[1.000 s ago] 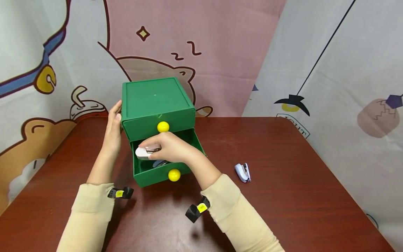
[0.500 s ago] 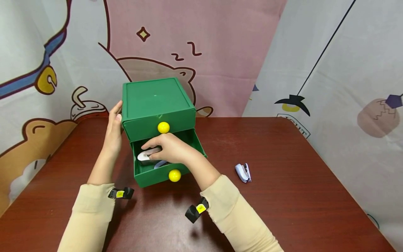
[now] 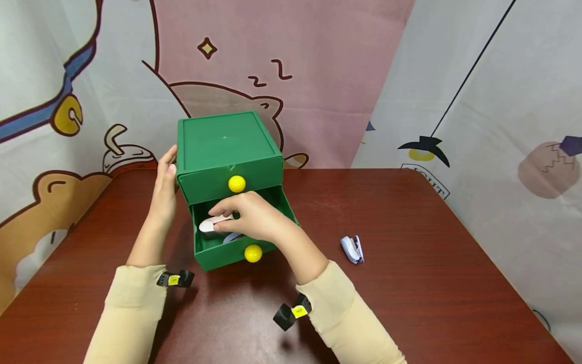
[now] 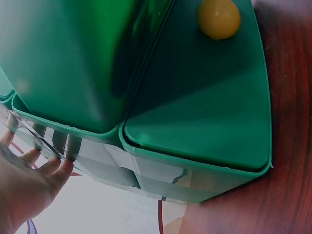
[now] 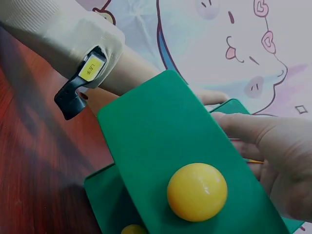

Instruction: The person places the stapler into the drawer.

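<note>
My left hand rests with straight fingers on the left side of the green drawer cabinet; in the left wrist view its fingertips touch that side wall. The lower drawer is pulled out. A white stapler lies inside at the left, beside a bluish-purple stapler-like item that is partly hidden. Over the drawer is my right hand, thumb and index finger spread apart close to the white stapler. In the right wrist view, a drawer front covers part of this hand.
A light blue stapler lies on the brown table to the right of the cabinet. Yellow round knobs stick out from the drawer fronts. A printed curtain hangs behind the table.
The right hand has lowered the white stapler into the drawer and let go of it. Its fingers have parted and drawn back slightly to the right. The left hand stays put.
</note>
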A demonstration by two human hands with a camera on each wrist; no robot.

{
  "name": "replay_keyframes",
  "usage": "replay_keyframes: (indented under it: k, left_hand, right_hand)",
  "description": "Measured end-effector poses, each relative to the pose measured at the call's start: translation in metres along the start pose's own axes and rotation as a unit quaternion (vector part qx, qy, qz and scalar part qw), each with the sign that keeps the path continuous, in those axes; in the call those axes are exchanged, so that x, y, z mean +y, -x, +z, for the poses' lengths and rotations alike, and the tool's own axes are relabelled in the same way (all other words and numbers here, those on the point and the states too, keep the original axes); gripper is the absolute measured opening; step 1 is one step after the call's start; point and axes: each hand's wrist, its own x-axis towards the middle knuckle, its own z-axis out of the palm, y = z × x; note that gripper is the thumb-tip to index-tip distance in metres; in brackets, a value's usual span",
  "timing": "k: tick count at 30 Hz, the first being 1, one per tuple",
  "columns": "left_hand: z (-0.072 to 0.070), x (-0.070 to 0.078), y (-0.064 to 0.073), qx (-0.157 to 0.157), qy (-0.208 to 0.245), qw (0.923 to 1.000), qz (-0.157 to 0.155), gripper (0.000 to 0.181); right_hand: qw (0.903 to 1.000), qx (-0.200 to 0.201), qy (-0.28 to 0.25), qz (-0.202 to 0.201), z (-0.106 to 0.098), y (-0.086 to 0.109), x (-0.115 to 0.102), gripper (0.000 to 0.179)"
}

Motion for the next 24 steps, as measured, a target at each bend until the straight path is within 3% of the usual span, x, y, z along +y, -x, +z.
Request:
replay_keyframes:
  k: [6,14,19,24]
  left_hand:
    - [0.0,0.0,0.0,0.001,-0.004,1.0,0.002,0.057]
    - [-0.001,-0.002,-0.002,0.003,-0.007,1.0,0.0,0.057]
    - [-0.001,-0.003,-0.002,0.002,-0.009,0.9999,0.005,0.057]
    - [-0.001,-0.003,-0.002,0.004,-0.014,0.9999,0.007,0.058]
  right_hand:
    - [0.9929,0.107,-0.001,-0.052,-0.001,0.018,-0.004,0.027]
    - [0.9605,0.244,0.022,-0.132,0.003,0.043,0.006,0.022]
    - [0.9448,0.282,0.035,-0.163,0.006,0.055,0.014,0.023]
    - [0.9366,0.283,0.051,-0.2,0.01,0.066,0.018,0.025]
